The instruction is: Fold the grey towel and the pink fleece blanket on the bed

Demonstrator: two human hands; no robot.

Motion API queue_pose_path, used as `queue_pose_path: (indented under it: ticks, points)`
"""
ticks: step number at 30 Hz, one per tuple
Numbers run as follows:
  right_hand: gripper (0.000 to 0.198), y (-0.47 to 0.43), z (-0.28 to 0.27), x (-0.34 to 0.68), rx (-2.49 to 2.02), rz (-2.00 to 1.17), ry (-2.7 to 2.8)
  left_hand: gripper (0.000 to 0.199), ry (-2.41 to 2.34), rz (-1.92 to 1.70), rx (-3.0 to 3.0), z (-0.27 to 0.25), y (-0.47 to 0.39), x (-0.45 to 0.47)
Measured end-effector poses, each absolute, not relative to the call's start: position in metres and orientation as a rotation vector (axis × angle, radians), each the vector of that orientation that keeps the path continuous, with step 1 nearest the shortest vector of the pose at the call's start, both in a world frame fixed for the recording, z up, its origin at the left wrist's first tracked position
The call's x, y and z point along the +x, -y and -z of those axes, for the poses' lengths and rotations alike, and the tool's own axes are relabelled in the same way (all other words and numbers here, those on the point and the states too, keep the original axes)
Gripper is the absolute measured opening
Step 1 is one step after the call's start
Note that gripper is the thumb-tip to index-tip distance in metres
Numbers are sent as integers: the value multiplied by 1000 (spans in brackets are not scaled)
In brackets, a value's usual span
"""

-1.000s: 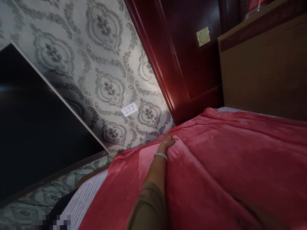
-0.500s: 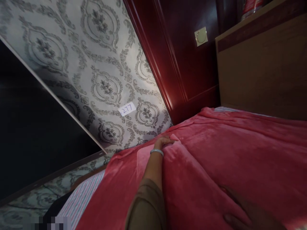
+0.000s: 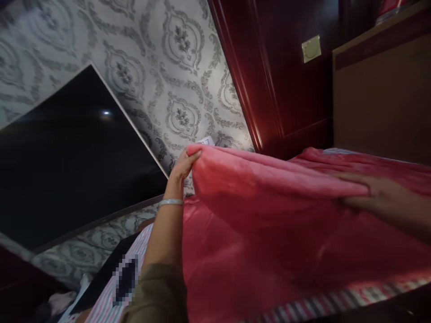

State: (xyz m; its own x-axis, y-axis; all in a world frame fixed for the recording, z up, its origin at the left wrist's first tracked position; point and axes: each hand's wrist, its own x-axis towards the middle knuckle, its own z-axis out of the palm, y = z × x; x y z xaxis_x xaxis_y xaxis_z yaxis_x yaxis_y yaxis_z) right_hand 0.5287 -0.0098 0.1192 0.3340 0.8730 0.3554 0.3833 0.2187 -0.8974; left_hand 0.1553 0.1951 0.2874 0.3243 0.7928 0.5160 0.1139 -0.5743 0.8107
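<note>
A plush red blanket [image 3: 256,251] lies over the bed, and a folded edge of it is raised between my hands. My left hand [image 3: 185,163] grips the fold's left corner, thumb on top, with a silver bangle on the wrist. At the right, my right hand [image 3: 377,195] is closed round the other end of the same fold, its fingers partly hidden by the cloth. Between the two hands the fold hangs as a stretched strip, slightly lower at the right.
A striped sheet [image 3: 144,235] shows at the bed's left side. Beyond stand a large dark screen [image 3: 84,161], patterned wallpaper [image 3: 183,40], a dark red wood panel [image 3: 289,89] and a cardboard box [image 3: 384,98]. A white paper label [image 3: 207,141] peeks over the blanket.
The blanket's fold has been lifted off the bed. My left hand has moved up and left with its corner, and my right hand has risen, now gripping the other end. The view has shifted left.
</note>
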Motion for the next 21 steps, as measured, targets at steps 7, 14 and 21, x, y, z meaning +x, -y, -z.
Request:
queue_pose_path:
  ticks: [7, 14, 21]
  points:
    - [45, -3, -224, 522, -1409, -638, 1281, 47, -869, -1320, 1865, -286, -127, 87]
    - [47, -74, -211, 514, -1401, -448, 1545, 48, -1076, -1252, 1822, -251, -134, 81]
    - [37, -66, -202, 533, -1169, 458, 1778, 31, -1142, -1589, 2288, -247, -105, 58]
